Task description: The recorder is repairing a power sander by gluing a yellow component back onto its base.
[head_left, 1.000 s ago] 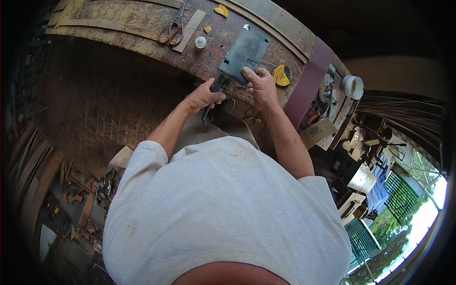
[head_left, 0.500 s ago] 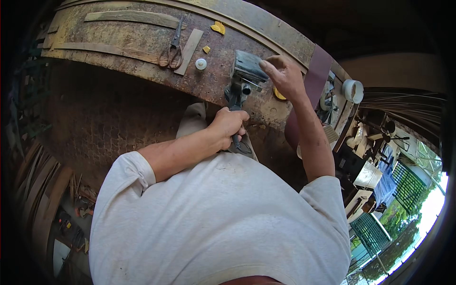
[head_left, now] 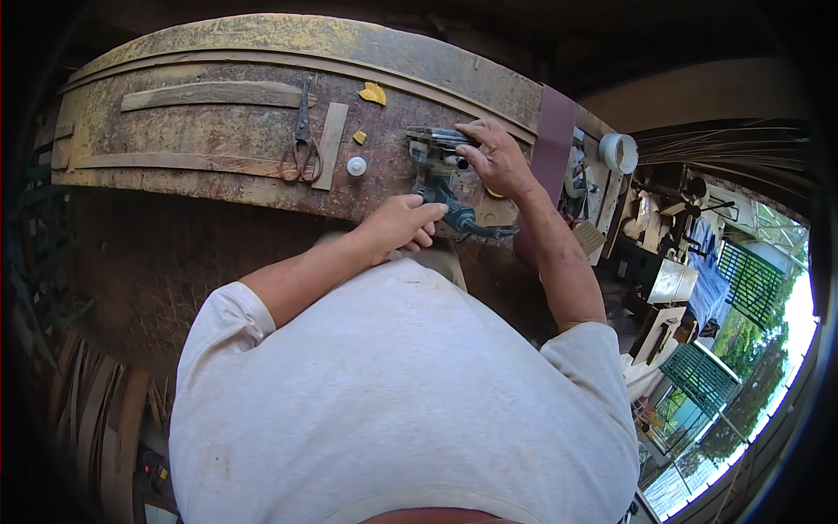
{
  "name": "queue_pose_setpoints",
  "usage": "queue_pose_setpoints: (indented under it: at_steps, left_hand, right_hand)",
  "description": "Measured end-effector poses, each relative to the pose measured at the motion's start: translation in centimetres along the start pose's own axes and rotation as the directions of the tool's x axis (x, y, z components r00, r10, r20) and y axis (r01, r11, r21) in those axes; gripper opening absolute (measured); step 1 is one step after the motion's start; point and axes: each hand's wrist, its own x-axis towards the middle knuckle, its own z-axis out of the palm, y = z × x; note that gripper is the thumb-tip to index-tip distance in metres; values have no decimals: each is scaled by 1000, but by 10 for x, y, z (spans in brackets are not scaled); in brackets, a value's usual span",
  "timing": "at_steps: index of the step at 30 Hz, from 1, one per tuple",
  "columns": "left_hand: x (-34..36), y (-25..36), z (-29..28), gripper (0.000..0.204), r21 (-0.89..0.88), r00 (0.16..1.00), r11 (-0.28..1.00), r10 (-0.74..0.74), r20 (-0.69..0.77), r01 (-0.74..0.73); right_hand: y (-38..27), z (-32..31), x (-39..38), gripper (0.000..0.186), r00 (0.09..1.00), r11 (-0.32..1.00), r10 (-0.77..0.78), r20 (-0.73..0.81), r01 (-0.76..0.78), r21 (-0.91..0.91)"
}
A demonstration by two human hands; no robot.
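A dark green electric sander (head_left: 436,188) is tipped over at the bench's front edge, its flat pad toward the back and its handle and cord end pointing to the lower right. My right hand (head_left: 499,160) grips the pad end, fingers over the top and thumb below. Beside the handle is my left hand (head_left: 403,224), its fingers loosely bent and apart, not wrapped round it; the fingertips reach the handle's side, and I cannot tell if they touch.
On the worn workbench (head_left: 218,131) lie scissors (head_left: 302,144), wood strips (head_left: 330,147), yellow scraps (head_left: 373,93) and a small white round cap (head_left: 356,166). A brown abrasive sheet (head_left: 553,122) drapes over the bench at right, near a white tub (head_left: 618,153).
The sander has turned, its handle swinging to the right and its pad tilting back. My left hand has loosened from the handle; my right hand has closed on the pad end.
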Motion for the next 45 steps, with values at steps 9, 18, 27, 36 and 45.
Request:
queue_pose_setpoints:
  at_steps: [9,18,27,36,45]
  left_hand:
    - [48,-70,-115,48,743,708,670,525,-472,-2]
    - [94,-73,-129,55,867,508,462,801,-317,-187]
    - [108,-58,-137,47,954,514,228,852,-100,-192]
    - [78,2,-128,50,907,728,326,685,-31,-268]
    - [26,71,-97,40,883,733,319,679,41,-345]
  right_hand:
    - [-28,12,4,43,993,992,-114,9,113,63]
    - [-12,-7,41,33,978,972,168,123,-185,146]
    - [-11,14,50,48,868,869,494,-57,-490,75]
    - [-16,2,54,48,869,869,494,27,-494,19]
    - [-14,-3,50,39,860,848,505,79,-511,140]
